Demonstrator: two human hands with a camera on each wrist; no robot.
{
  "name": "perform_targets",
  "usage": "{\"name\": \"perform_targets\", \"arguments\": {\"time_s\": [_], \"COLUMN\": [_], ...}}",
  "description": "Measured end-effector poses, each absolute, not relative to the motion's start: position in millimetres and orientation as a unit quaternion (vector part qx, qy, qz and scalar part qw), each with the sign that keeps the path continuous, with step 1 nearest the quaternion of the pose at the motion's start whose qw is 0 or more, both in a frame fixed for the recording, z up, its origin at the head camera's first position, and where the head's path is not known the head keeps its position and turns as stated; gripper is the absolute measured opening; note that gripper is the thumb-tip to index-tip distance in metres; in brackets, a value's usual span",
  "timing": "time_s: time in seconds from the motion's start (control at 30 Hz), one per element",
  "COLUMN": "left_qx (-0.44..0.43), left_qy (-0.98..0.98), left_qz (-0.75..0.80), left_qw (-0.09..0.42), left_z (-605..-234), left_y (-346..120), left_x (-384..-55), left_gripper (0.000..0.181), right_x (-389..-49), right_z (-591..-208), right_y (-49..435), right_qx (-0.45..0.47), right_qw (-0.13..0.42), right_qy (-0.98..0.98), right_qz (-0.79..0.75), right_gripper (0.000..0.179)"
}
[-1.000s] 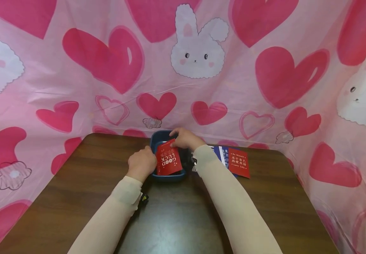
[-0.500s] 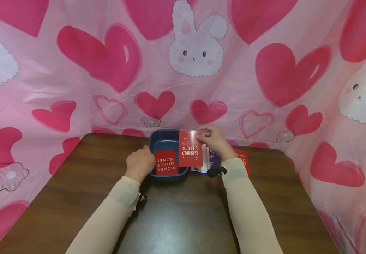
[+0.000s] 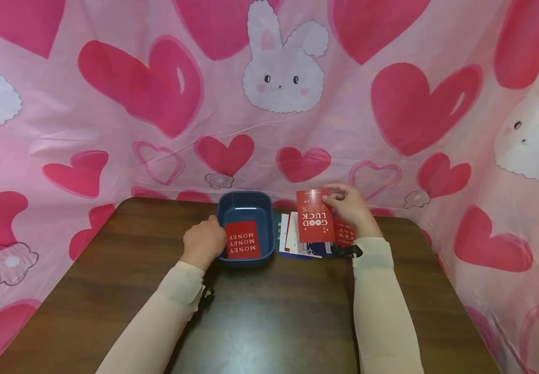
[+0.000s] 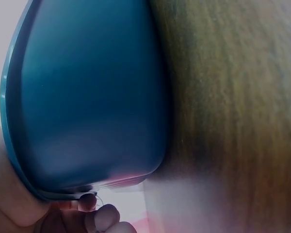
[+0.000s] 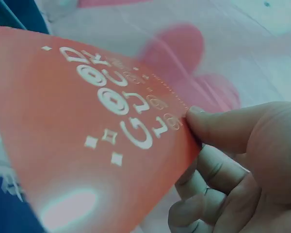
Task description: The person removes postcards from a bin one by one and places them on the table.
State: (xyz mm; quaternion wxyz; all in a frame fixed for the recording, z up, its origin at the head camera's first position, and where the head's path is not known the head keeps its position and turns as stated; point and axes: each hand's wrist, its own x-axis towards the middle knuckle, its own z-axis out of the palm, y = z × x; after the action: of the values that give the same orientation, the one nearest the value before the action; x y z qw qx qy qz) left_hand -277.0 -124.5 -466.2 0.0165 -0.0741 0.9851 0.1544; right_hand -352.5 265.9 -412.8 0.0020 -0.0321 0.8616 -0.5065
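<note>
My right hand (image 3: 352, 206) pinches a red "GOOD LUCK" card (image 3: 315, 217) by its upper corner, thumb on the printed face, above a spread of other cards. In the right wrist view the card (image 5: 87, 121) bends slightly and catches a bright glare. My left hand (image 3: 204, 240) grips the left rim of a blue basin (image 3: 265, 223), which stands on the table. Curled fingers (image 4: 106, 217) and the outer wall of the basin (image 4: 92, 102) fill much of the left wrist view. Inside the basin lies a red "MONEY" card (image 3: 242, 240).
Several overlapping cards lie right of the basin, among them a red card with Chinese characters (image 3: 344, 232) and a dark blue one (image 3: 318, 248). Behind the brown wooden table (image 3: 260, 317) hangs a pink cloth (image 3: 297, 124) with hearts and rabbits.
My right hand has lifted the "GOOD LUCK" card out of the basin and carried it right, over the other cards. The "MONEY" card beneath is now uncovered. My left hand stays on the rim.
</note>
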Motion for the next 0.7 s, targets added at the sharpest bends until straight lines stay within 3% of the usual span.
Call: {"name": "perform_targets", "arguments": {"time_s": [0.43, 0.7], "left_qx": [-0.069, -0.064], "left_qy": [0.985, 0.985], "left_qz": [0.160, 0.160], "left_qw": [0.013, 0.010], "left_z": [-468.6, -469.2], "left_y": [-127.3, -125.5], "left_x": [-276.4, -276.5], "left_gripper": [0.052, 0.053], "right_x": [-339.9, -347.3], "right_z": [-414.2, -435.2], "right_y": [315.5, 342.4], "right_qx": [0.019, 0.047], "right_qw": [0.040, 0.014], "right_qy": [0.862, 0.868], "right_qz": [-0.505, -0.494], "right_gripper": [0.050, 0.049]}}
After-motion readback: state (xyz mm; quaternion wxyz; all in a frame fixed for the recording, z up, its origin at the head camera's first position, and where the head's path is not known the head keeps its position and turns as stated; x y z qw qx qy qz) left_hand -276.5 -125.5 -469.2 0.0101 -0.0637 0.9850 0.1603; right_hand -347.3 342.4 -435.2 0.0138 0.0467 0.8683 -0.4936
